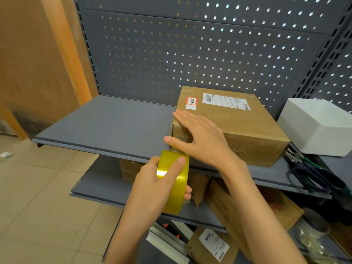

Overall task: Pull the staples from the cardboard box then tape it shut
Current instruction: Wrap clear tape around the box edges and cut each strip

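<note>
A flat brown cardboard box point(245, 122) with a white shipping label and a red-edged sticker lies on the grey shelf point(106, 122). My right hand point(200, 136) rests flat on the box's near left corner, fingers spread, thumb down its side. My left hand point(152, 185) grips a yellowish roll of packing tape point(177, 183) just below the shelf's front edge. A strip of tape runs from the roll up to the box's corner under my right hand.
A white foam box point(316, 126) stands to the right of the cardboard box. Scissors point(316, 174) and pliers point(297, 155) lie at the shelf's right front. Several more cardboard boxes point(253, 208) sit on lower shelves. Pegboard point(190, 54) backs the shelf.
</note>
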